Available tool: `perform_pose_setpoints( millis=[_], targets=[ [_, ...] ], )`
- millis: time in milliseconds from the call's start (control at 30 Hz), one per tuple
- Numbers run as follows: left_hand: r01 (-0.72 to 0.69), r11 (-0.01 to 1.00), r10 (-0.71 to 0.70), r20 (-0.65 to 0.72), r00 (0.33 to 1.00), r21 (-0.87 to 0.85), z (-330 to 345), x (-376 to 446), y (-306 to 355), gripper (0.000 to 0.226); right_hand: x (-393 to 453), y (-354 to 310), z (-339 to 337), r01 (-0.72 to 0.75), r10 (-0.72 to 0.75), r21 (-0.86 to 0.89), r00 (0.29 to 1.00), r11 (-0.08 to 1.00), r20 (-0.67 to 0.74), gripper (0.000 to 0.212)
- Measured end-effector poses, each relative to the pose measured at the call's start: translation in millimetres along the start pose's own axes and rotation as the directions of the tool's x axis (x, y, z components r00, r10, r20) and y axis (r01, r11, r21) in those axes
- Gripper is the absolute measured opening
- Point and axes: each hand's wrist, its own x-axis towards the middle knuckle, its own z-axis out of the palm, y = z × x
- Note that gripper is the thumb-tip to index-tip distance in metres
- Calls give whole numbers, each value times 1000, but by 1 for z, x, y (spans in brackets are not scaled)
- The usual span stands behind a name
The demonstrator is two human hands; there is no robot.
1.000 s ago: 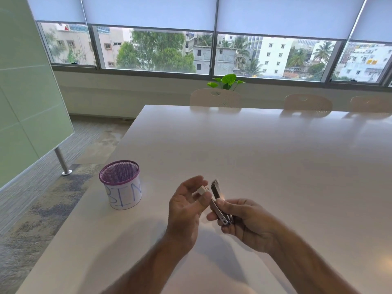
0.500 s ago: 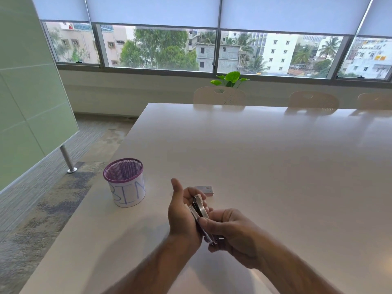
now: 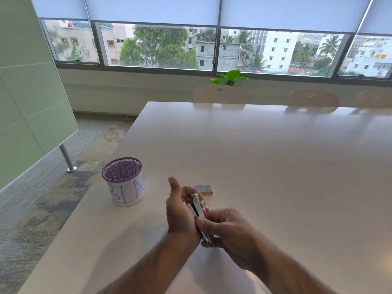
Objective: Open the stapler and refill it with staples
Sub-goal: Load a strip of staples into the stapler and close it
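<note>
A small metal stapler [image 3: 196, 206] is held above the table between both hands, its top swung open so the two halves form a narrow V. My left hand [image 3: 180, 211] cups it from the left, thumb raised. My right hand [image 3: 224, 228] grips its lower rear end, thumb and fingers pinched on the metal. A small staple box [image 3: 204, 189] lies flat on the table just beyond my hands. I cannot tell whether staples sit in the channel.
A purple mesh cup [image 3: 124, 181] with a white paper label reading "BIN" stands on the white table [image 3: 275, 166] to the left of my hands. Chairs [image 3: 219, 94] line the far edge. The table's left edge drops to the carpet.
My left hand has closed in on the stapler from an open pose, and both hands drew slightly nearer to me. The staple box has come into view beyond them.
</note>
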Motion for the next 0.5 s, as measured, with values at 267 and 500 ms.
perform_pose_setpoints(
  millis=[267, 500],
  targets=[
    [-6, 1000, 5, 23, 1000, 16, -3, 1, 0, 70, 2, 2, -2, 37, -37, 14, 999, 999, 9, 20],
    [118, 988, -126, 82, 989, 95, -7, 8, 7, 58, 3, 1, -7, 118, -145, -192, 980, 974, -137, 17]
  ],
)
